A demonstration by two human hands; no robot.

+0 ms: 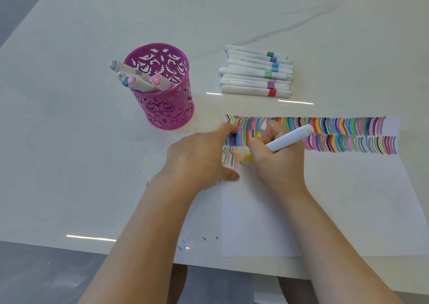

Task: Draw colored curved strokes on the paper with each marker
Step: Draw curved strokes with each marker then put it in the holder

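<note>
A white sheet of paper (pixel 336 211) lies on the table, with two full rows of colored curved strokes (pixel 348 136) along its top and a short third row started at the left. My right hand (pixel 276 160) grips a white marker (pixel 290 138) with a yellow tip that touches the paper at the end of the third row. My left hand (pixel 199 157) rests flat on the paper's left edge, fingers spread, holding nothing.
A pink perforated pen cup (pixel 164 95) with several capped markers stands to the left of the paper. Several capped white markers (pixel 255 71) lie side by side beyond the paper. Small ink specks mark the white table (pixel 92 164) near its front edge.
</note>
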